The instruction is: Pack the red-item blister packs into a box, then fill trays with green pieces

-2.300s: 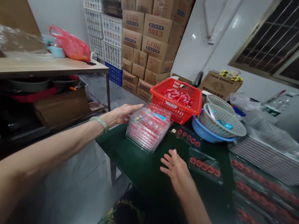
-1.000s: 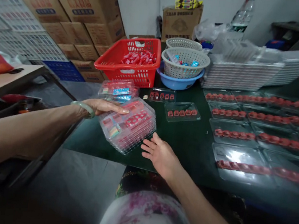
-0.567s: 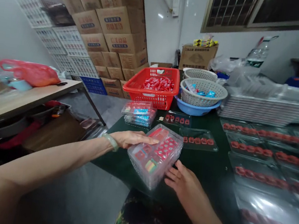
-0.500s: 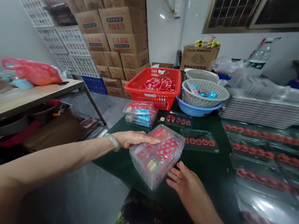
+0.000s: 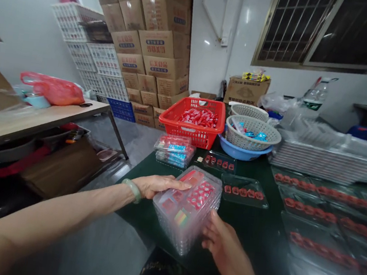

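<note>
The green surface (image 5: 254, 241) carries the red perforated basket (image 5: 204, 134) at 12 o'clock of the stack of clear plastic boxes (image 5: 187, 212). Whether the stack is lifted cannot be determined. The left hand (image 5: 158, 186), part open, holds its lid and edge at 10 o'clock; the right hand (image 5: 222, 242), half curled, holds it at 4 o'clock. These 2 opposed holds presumably keep the layers aligned.

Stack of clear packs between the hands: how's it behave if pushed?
The stack of clear packs may shear sideways, being layered with no visible band. Its glossy plastic could be slippery against the left hand and right hand. The thin, see-through walls look likely to flex or dent if squeezed hard.
</note>
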Tool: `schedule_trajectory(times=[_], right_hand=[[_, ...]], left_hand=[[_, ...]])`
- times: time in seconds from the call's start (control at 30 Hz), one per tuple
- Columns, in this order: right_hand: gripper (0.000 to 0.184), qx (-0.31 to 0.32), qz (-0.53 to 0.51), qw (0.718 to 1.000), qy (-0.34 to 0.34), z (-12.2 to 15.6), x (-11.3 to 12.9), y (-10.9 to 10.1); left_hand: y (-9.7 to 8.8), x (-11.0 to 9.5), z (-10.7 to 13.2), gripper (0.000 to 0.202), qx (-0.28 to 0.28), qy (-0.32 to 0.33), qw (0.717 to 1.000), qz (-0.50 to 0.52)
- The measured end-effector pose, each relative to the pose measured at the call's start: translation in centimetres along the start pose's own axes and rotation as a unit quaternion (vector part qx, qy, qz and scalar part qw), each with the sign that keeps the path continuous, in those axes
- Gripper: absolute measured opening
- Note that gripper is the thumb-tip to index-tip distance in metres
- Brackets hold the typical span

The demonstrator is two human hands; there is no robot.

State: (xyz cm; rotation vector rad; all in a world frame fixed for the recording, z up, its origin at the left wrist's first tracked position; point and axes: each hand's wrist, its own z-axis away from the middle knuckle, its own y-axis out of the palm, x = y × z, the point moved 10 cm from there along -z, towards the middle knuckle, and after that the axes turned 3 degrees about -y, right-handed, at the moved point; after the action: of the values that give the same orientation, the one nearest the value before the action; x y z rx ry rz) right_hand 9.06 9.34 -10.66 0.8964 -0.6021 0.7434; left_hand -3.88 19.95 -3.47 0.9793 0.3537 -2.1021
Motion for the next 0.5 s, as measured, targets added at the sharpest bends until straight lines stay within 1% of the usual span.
schedule_trajectory(times=[0.07,0.13,0.2,0.27,0.33,0.4,0.43,0.47,0.5], right_hand=[[0.052,-0.008,0.062,0.998,0.001,-0.5,0.0,-0.1],[0.054,-0.023,0.115,0.993,-0.003,-0.6,0.2,-0.2],[0.053,-0.039,0.142,0.989,-0.013,-0.3,0.7,0.0],[0.051,-0.045,0.152,0.987,-0.033,0.4,1.4,0.6],[0.048,-0.008,0.144,0.988,-0.059,1.1,1.9,1.9],[0.045,0.060,0.105,0.990,-0.075,1.5,1.9,3.6],[0.044,0.084,0.076,0.990,-0.081,1.6,1.8,4.2],[0.044,0.091,0.045,0.991,-0.087,1.6,1.8,4.4],[0.046,0.083,0.016,0.992,-0.097,1.5,1.8,4.3]], left_hand=[[-0.6,0.3,0.4,0.042,-0.011,0.006,1.000,0.011],[-0.9,0.7,0.7,0.043,-0.009,0.009,1.000,0.023],[-0.9,1.0,1.1,0.044,0.000,0.012,0.999,0.038],[-1.1,1.3,1.6,0.044,-0.006,0.015,0.998,0.055],[-1.3,1.8,2.0,0.043,-0.018,0.016,0.997,0.078],[-1.6,2.7,2.4,0.040,-0.024,0.015,0.994,0.110],[-1.7,3.2,2.5,0.038,-0.023,0.014,0.991,0.130],[-1.8,3.7,2.5,0.037,-0.023,0.014,0.988,0.155],[-1.9,4.3,2.5,0.036,-0.025,0.015,0.983,0.184]])
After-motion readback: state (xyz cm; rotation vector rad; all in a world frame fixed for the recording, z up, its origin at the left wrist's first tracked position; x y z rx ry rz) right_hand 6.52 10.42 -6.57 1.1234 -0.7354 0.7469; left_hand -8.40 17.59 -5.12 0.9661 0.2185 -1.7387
